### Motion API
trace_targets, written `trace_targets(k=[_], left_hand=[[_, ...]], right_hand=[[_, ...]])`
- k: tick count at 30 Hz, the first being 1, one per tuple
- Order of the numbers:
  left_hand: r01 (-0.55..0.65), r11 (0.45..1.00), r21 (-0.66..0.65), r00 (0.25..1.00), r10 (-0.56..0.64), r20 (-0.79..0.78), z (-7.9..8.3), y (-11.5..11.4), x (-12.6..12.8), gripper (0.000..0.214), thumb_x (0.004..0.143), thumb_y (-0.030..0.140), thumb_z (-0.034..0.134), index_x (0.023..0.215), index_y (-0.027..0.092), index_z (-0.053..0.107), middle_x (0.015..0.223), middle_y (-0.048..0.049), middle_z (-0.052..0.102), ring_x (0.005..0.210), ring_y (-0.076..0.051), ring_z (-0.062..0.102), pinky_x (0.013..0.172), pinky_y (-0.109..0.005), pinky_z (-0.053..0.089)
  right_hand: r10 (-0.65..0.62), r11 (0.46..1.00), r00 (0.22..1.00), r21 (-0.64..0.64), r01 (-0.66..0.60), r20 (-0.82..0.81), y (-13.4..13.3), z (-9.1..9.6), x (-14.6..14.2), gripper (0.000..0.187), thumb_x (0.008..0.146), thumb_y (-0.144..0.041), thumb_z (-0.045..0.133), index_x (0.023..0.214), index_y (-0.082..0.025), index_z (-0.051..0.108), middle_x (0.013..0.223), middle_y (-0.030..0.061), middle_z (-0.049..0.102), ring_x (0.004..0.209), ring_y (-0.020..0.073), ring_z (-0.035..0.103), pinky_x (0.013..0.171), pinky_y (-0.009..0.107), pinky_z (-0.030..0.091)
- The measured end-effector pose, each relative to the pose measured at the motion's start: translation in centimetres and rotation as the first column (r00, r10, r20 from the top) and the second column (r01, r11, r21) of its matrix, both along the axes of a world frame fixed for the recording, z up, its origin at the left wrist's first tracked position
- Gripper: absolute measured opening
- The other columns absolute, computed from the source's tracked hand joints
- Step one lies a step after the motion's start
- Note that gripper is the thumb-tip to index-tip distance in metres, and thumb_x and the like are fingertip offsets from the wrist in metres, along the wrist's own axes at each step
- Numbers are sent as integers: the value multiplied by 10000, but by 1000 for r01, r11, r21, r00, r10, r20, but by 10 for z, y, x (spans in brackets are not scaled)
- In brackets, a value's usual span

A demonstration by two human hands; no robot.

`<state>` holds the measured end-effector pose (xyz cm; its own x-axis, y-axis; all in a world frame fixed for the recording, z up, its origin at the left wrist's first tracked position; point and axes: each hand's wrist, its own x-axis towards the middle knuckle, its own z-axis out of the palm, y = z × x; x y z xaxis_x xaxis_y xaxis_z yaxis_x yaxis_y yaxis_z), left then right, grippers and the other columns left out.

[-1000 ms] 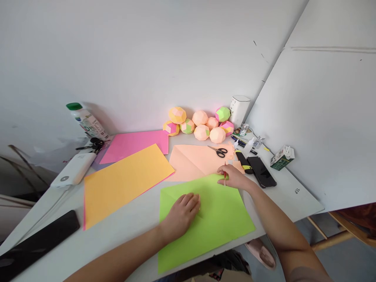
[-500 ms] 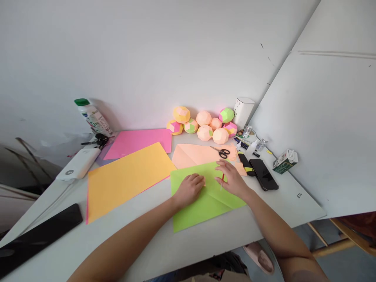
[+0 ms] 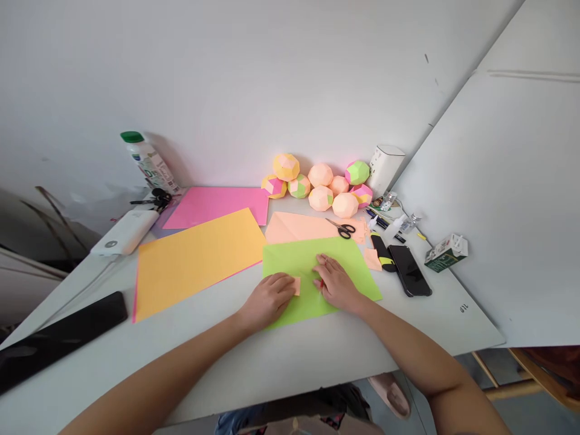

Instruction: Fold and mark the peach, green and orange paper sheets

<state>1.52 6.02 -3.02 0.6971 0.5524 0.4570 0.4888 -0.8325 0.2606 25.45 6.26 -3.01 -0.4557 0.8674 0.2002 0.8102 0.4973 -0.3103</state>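
Note:
A small peach piece of paper (image 3: pixel 297 286) lies on the green sheet of paper (image 3: pixel 290 254), its right part showing. My left hand (image 3: pixel 267 299) rests over the rest of it, fingers together and bent, holding it down. Just to the right, my right hand (image 3: pixel 335 283) is closed around a thin red pen (image 3: pixel 321 284); only a short red bit shows, the rest is hidden by the fingers or too faint. That hand is low over the green sheet, a little apart from the peach piece. Scissors (image 3: pixel 343 229) with black handles lie behind it on a larger peach sheet (image 3: pixel 294 226).
Several paper balls (image 3: pixel 321 175) are stacked by the wall. Yellow-orange (image 3: pixel 199 263) and pink (image 3: pixel 222 202) sheets spread to the left. A phone (image 3: pixel 409 269), a utility knife (image 3: pixel 383 251), glue bottles (image 3: pixel 395 226) and a drink carton (image 3: pixel 446 252) stand or lie at right.
My right hand has moved left and nearer to me, toward my left hand. My left hand has drawn back leftward along with the small peach piece. The view has shifted slightly.

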Motion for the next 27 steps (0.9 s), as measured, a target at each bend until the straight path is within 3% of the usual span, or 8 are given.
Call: trace_targets(k=[3,6,8,11,15,18,27], left_hand=[[10,996,-87,1000,-10,-1,9,-33,-9,246,947,216,440,922,189,683,1116,-96,643,1062,-217,555,874,-378,520],[37,958,-284,997,-15,79,12,-47,-14,236,936,256,467,877,181,683,1202,-114,592,1097,-222,534,905,-377,512],[43,924,-380,984,27,176,9,-42,-18,268,950,231,427,898,177,685,1183,-123,590,1075,-207,554,888,-361,520],[11,908,-418,966,99,241,-1,-22,-28,273,958,256,415,995,168,670,1132,-131,602,1018,-201,588,809,-343,546],[90,884,-459,962,43,270,-7,7,-45,232,904,352,538,892,179,693,996,-94,652,937,-195,605,727,-297,545],[130,858,-498,959,19,284,-6,16,-54,216,899,348,552,912,185,694,1010,-87,655,920,-182,614,740,-284,536],[252,817,-519,957,-130,260,6,21,-61,78,822,215,645,834,204,721,1100,-88,627,1016,-208,566,903,-343,455]], right_hand=[[11,1000,1000,10,-11,0,1,-2,0,209,904,-187,445,1092,-171,536,1424,167,441,1380,298,337,1110,553,331],[9,1000,1000,18,-9,2,3,-5,1,216,900,-183,436,1084,-148,544,1410,194,443,1367,321,351,1107,562,327],[7,999,999,36,-6,-32,3,-3,1,202,900,-192,447,1068,-161,555,1374,179,480,1344,312,387,1095,551,355],[84,993,987,93,-72,-137,-3,7,-4,170,903,-200,474,1038,-188,576,1297,151,550,1317,285,426,1059,519,418],[375,925,909,128,-357,-180,-20,23,-24,158,911,-190,500,1043,-191,588,1344,130,539,1346,256,398,1043,479,452],[498,867,855,103,-488,-144,-30,22,-41,143,911,-178,510,1012,-166,610,1314,150,572,1338,262,412,1046,473,452],[451,893,887,64,-446,-101,-27,12,-61,221,897,-113,493,1051,-166,642,1304,151,581,1330,266,424,1036,489,458]])
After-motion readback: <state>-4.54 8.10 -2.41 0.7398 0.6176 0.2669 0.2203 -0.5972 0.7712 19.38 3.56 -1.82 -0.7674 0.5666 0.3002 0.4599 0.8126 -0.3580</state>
